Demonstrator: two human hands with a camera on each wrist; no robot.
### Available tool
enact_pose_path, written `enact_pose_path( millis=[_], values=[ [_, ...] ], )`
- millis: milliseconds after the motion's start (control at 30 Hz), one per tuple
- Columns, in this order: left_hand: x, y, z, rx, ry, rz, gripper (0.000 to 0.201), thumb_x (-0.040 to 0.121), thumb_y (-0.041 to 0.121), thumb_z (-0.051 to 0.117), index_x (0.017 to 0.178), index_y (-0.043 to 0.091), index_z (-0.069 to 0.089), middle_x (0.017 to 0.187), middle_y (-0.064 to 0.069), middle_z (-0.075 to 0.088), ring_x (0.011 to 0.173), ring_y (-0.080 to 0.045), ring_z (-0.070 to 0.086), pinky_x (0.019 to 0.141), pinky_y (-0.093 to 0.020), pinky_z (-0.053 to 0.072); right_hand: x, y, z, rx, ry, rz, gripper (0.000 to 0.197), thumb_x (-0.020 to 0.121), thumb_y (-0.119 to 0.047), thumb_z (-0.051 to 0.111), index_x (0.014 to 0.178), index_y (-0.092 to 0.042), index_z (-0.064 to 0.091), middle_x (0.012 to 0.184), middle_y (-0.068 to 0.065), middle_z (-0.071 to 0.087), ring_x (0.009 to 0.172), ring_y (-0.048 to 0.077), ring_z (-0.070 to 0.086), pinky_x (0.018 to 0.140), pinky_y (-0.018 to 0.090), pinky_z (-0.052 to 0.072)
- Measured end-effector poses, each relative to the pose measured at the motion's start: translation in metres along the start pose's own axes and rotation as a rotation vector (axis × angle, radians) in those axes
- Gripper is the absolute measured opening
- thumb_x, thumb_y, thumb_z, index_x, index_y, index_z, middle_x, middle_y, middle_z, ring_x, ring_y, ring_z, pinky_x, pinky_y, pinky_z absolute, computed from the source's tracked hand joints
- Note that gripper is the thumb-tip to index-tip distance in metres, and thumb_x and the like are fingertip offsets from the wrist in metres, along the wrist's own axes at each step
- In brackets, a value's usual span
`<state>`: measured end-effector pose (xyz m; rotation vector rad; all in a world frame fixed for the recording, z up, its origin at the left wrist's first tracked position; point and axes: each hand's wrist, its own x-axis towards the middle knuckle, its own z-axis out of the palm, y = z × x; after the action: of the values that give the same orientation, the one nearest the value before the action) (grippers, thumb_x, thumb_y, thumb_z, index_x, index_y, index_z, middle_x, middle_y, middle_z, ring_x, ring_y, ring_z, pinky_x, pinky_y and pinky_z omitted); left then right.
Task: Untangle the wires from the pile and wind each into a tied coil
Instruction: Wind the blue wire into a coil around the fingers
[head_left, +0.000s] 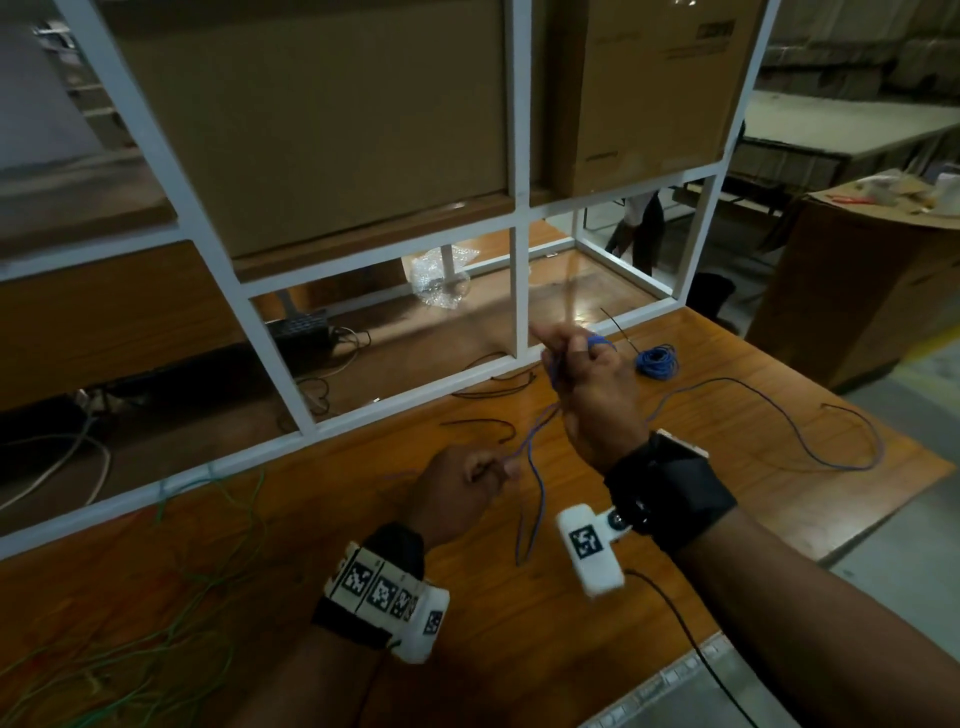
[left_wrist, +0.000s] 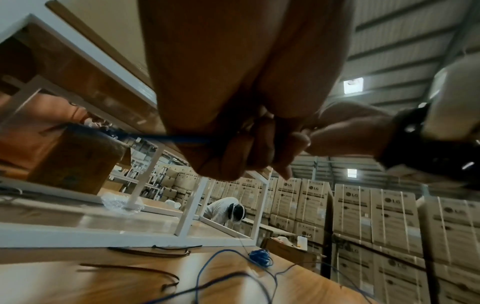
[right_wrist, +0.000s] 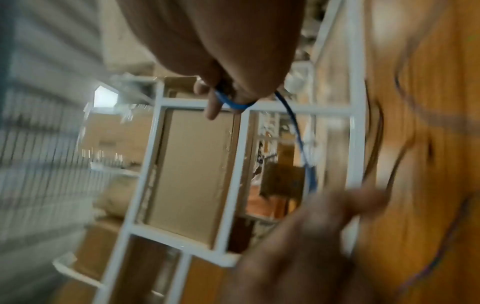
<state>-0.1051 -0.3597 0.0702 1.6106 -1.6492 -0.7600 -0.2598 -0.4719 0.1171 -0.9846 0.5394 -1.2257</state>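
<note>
A long blue wire (head_left: 540, 462) runs between both hands above the wooden table (head_left: 519, 649). My right hand (head_left: 587, 364) is raised and holds several turns of it wound round the fingers (right_wrist: 211, 107). My left hand (head_left: 483, 473), lower and nearer, pinches the same wire (left_wrist: 166, 137) between thumb and fingers. The wire's loose rest trails across the table to the right (head_left: 800, 431). A finished small blue coil (head_left: 657, 361) lies at the table's back edge. A tangle of green and red wires (head_left: 171, 587) lies at the left.
A white metal shelf frame (head_left: 517, 291) with cardboard boxes stands along the table's back. Black cable ties (head_left: 483, 423) lie on the table near it. Another person bends among stacked boxes beyond (left_wrist: 228, 209). The table's right edge drops to the floor.
</note>
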Motion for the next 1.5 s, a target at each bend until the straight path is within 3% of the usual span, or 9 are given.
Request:
enact_pose_path(
  millis=[100,267,433,500,633,800,1100,1300,1500],
  values=[
    [-0.009,-0.012,-0.009,0.119,0.055,-0.008,0.037,0.096,0.046,0.057,0.08,0.015,0.069,0.061,-0.005,0.059,0.051,-0.012,0.05,0.052,-0.027,0.036,0.005,0.024,-0.034,-0.908,-0.093,-0.158,0.027,0.108,-0.016,0.044,0.105,-0.017,0.071,0.106,-0.008,0.072,0.103,0.007,0.067,0.094,0.034,0.055],
    [-0.014,-0.009,-0.043,0.224,0.175,0.067,0.017,0.093,0.037,0.065,0.093,0.024,0.076,0.083,0.015,0.07,0.077,0.001,0.063,0.067,-0.017,0.05,-0.011,0.044,-0.058,-1.422,-0.551,-0.031,0.023,0.093,0.006,0.048,0.1,-0.009,0.064,0.111,0.005,0.069,0.101,0.029,0.065,0.083,0.047,0.053],
    [-0.008,0.01,-0.066,0.167,0.318,0.168,0.008,0.092,0.023,0.068,0.093,0.019,0.075,0.073,0.017,0.065,0.069,-0.003,0.064,0.059,-0.01,0.045,-0.032,0.041,-0.052,-1.168,-0.74,0.071,0.026,0.109,-0.024,0.048,0.086,-0.028,0.059,0.082,-0.009,0.057,0.071,0.004,0.053,0.07,0.036,0.046],
    [-0.003,0.016,-0.073,0.128,0.312,0.187,0.008,0.091,0.021,0.068,0.093,0.017,0.075,0.073,0.021,0.064,0.068,0.0,0.064,0.06,-0.007,0.044,-0.044,0.037,-0.038,-1.029,-0.809,0.162,0.03,0.109,-0.031,0.046,0.092,-0.015,0.064,0.082,0.001,0.065,0.065,0.008,0.05,0.068,0.037,0.044],
    [0.008,0.028,-0.088,0.05,0.346,0.195,0.007,0.09,0.016,0.069,0.088,0.015,0.075,0.073,0.017,0.066,0.069,0.005,0.062,0.063,-0.006,0.044,-0.067,0.028,-0.019,-0.369,-0.823,0.507,0.042,0.11,-0.026,0.04,0.125,0.009,0.057,0.119,0.025,0.071,0.107,0.026,0.069,0.092,0.031,0.054],
    [0.023,0.034,-0.094,-0.032,0.255,0.19,0.01,0.09,0.012,0.069,0.091,0.004,0.076,0.064,0.022,0.067,0.06,0.006,0.059,0.06,-0.009,0.044,-0.067,0.016,-0.01,-0.18,-0.891,0.585,0.032,0.106,-0.019,0.051,0.122,0.006,0.062,0.097,0.016,0.073,0.103,0.036,0.067,0.098,0.047,0.041],
    [0.039,0.013,-0.066,-0.203,0.254,0.132,0.01,0.092,0.015,0.068,0.089,0.018,0.076,0.075,0.001,0.073,0.066,-0.011,0.064,0.066,-0.024,0.052,-0.057,-0.001,0.008,0.367,-0.842,0.612,0.022,0.094,-0.016,0.07,0.11,-0.005,0.061,0.092,0.01,0.073,0.101,0.026,0.068,0.096,0.034,0.055],
    [0.015,-0.005,-0.005,-0.416,0.09,-0.005,0.021,0.089,0.04,0.065,0.091,0.023,0.078,0.066,-0.009,0.056,0.05,-0.01,0.045,0.05,-0.021,0.035,-0.013,-0.029,0.013,0.651,-0.353,0.343,0.039,0.109,-0.012,0.033,0.108,0.0,0.07,0.121,0.017,0.072,0.126,0.029,0.064,0.112,0.038,0.046],
    [-0.013,-0.022,0.015,-0.194,0.081,-0.03,0.049,0.092,0.052,0.054,0.082,0.005,0.065,0.057,0.0,0.044,0.05,-0.012,0.038,0.054,-0.032,0.031,0.017,-0.001,-0.012,-0.286,0.155,-0.076,0.032,0.111,-0.023,0.04,0.115,-0.013,0.071,0.118,0.016,0.073,0.108,0.017,0.068,0.105,0.035,0.05]
  ],
)
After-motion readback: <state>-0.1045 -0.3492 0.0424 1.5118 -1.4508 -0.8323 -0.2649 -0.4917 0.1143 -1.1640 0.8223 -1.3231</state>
